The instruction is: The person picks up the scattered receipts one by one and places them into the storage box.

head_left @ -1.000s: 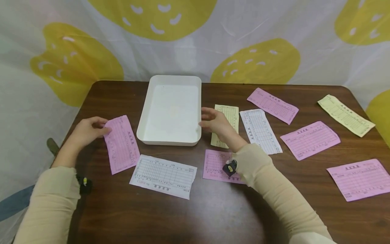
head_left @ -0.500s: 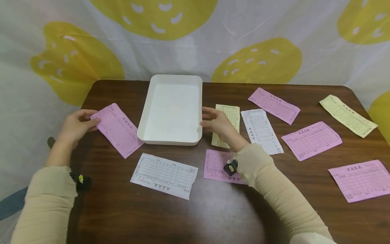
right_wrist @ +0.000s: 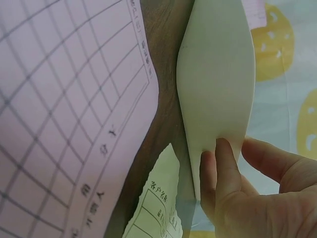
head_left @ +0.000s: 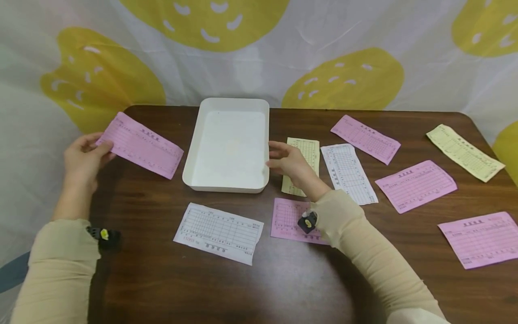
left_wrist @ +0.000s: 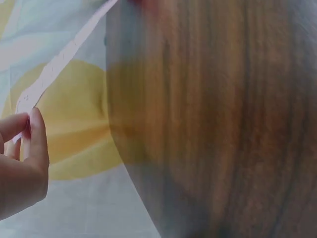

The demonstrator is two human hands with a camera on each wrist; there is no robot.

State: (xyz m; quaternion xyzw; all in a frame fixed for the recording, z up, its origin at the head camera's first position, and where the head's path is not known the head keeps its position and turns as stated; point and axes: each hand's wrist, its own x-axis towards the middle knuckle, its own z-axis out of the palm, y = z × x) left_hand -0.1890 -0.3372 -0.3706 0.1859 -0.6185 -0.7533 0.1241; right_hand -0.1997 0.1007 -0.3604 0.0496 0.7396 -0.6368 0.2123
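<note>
My left hand (head_left: 82, 159) pinches a pink printed slip (head_left: 141, 146) by its left end, with the thumb on top. The slip is lifted over the table's left side, left of a shallow white tray (head_left: 265, 121). In the left wrist view the slip (left_wrist: 54, 67) appears nearly edge-on between thumb and fingers. At the tray's right side, my right hand (head_left: 291, 164) rests its fingertips against the wall. The right wrist view shows fingers (right_wrist: 225, 158) lying on the tray's outer wall (right_wrist: 215, 74), another digit at the rim. A yellow slip (head_left: 307, 150) lies partly beneath the right hand.
A white slip (head_left: 218, 234) lies in front of the tray. A pink slip (head_left: 283, 218) sits partly under the right wrist. Another white slip (head_left: 350, 173), several pink slips (head_left: 417, 185) and a yellow one (head_left: 465, 153) spread rightward. A patterned curtain (head_left: 243, 72) hangs behind the table.
My left hand has moved left and slightly up with the pink slip, which has swung from nearly upright to nearly sideways. My right hand stays at the tray.
</note>
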